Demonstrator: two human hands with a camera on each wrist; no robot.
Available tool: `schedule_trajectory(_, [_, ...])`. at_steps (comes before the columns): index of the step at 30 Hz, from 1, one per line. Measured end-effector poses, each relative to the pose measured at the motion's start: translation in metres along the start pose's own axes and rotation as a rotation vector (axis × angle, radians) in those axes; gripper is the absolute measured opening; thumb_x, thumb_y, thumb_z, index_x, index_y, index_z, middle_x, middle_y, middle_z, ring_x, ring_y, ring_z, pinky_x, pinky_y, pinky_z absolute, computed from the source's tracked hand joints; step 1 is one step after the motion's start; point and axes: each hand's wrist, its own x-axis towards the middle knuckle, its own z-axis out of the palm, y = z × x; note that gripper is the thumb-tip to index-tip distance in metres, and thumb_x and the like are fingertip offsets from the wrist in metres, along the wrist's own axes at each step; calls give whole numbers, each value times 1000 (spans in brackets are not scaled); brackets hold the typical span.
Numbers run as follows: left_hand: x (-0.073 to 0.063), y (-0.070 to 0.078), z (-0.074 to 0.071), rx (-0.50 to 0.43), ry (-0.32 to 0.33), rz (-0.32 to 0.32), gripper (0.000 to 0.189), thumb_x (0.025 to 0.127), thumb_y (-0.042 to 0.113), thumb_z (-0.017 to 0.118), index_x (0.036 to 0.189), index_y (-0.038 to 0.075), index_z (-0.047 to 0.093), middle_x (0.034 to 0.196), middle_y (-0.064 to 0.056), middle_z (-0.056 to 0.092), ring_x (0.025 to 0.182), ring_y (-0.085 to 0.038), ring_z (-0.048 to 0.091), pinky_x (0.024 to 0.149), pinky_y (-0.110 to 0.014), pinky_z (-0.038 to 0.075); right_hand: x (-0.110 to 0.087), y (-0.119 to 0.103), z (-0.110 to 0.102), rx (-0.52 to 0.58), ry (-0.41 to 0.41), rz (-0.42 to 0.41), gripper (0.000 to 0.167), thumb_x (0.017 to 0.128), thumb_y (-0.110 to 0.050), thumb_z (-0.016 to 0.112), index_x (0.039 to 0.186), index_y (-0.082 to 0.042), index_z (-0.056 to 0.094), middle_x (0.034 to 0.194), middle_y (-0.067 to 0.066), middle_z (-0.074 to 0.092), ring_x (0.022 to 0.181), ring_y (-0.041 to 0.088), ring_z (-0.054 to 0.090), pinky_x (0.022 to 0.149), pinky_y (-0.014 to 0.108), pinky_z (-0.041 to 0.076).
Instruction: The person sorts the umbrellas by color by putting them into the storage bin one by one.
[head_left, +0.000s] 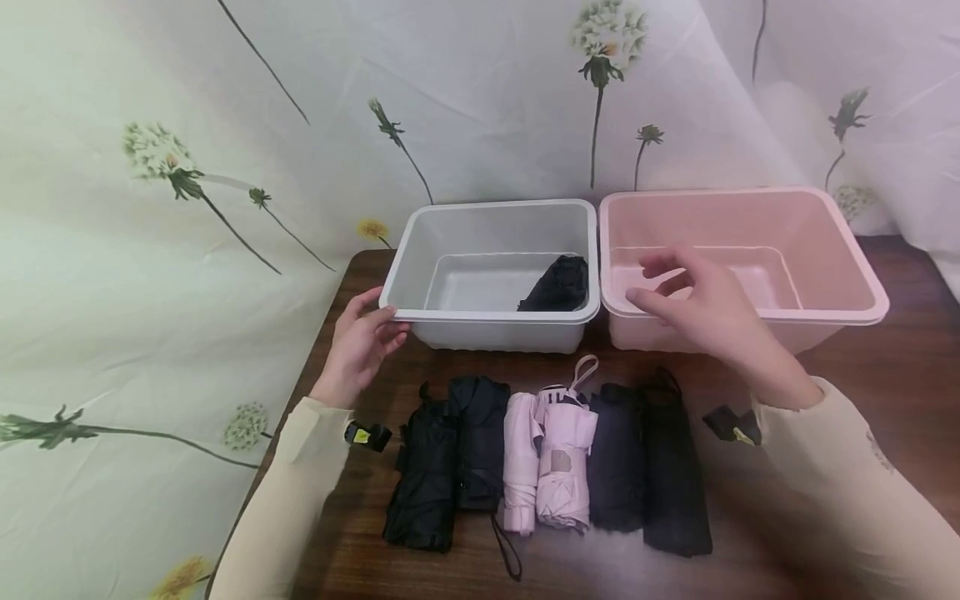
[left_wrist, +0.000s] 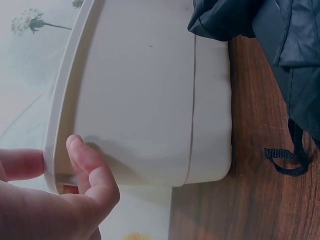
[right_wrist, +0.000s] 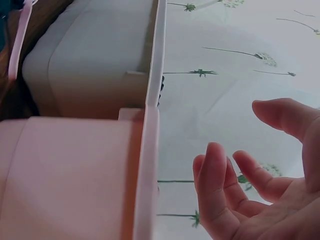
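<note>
Has furled fabric umbrellas [head_left: 521,467], dark pairs [head_left: 480,442] flanking a pale-pink pair [head_left: 567,487], rowed near, perhaps for easy reach. Pinches a light-grey rectangular plastic tub [head_left: 495,335] by its near-left rim in the left hand [head_left: 356,346], probably steadying it. Holds the right hand [head_left: 697,304], empty and curved wide, over a pink rectangular plastic tub [head_left: 720,218]. Shows a creased black fabric umbrella [head_left: 558,286] inside the grey tub, near-right.
</note>
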Motion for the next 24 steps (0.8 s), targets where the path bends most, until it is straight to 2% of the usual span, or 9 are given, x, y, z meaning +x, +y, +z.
schedule_trajectory(4, [-1, 0, 1, 4, 8, -6, 46, 99, 11, 52, 140, 18, 33, 127, -13, 47, 76, -11, 64, 74, -25, 55, -11, 3, -6, -45, 12, -34, 47, 88, -39, 69, 124, -10, 57, 118, 12, 62, 99, 29, 62, 75, 26, 48])
schedule_trajectory(9, [-2, 1, 1, 4, 10, -11, 48, 99, 12, 52, 142, 18, 32, 126, -12, 48, 78, -12, 64, 75, -25, 54, -26, 13, -9, -52, 13, -96, 42, 88, -30, 70, 120, -5, 57, 116, 16, 63, 96, 32, 65, 70, 15, 47])
schedule_trajectory(11, [-3, 1, 1, -2, 6, -13, 49, 99, 11, 52, 143, 17, 31, 123, -11, 48, 78, -12, 64, 75, -25, 54, -32, 20, -9, -68, 4, -117, 42, 88, -27, 71, 120, -4, 57, 113, 17, 64, 94, 32, 65, 69, 15, 48])
schedule_trajectory(14, [-4, 1, 2, -5, 5, -14, 50, 99, 11, 52, 143, 17, 31, 121, -11, 49, 78, -12, 64, 75, -25, 54, -43, 36, -8, -110, -27, -121, 45, 88, -28, 71, 123, -3, 55, 110, 19, 65, 93, 32, 66, 71, 26, 52])
schedule_trajectory(19, [-4, 1, 1, -6, 6, -11, 49, 99, 10, 52, 142, 17, 32, 121, -11, 49, 76, -11, 64, 74, -25, 54, -66, 67, 2, -166, -119, -91, 56, 86, -32, 72, 127, 0, 52, 116, 22, 62, 99, 34, 63, 81, 49, 50])
schedule_trajectory(21, [-3, 1, 1, -12, 5, -11, 48, 99, 10, 52, 141, 17, 32, 123, -11, 48, 76, -12, 64, 74, -25, 54, -74, 78, 9, -186, -165, -68, 60, 86, -36, 72, 128, 1, 51, 118, 22, 60, 103, 36, 61, 84, 53, 49])
schedule_trajectory(24, [-3, 1, 0, -26, 4, -13, 47, 99, 10, 52, 141, 17, 33, 126, -12, 46, 76, -12, 64, 74, -25, 54, -87, 90, 20, -214, -211, -28, 68, 84, -42, 73, 129, 2, 48, 115, 23, 58, 101, 35, 61, 82, 52, 51])
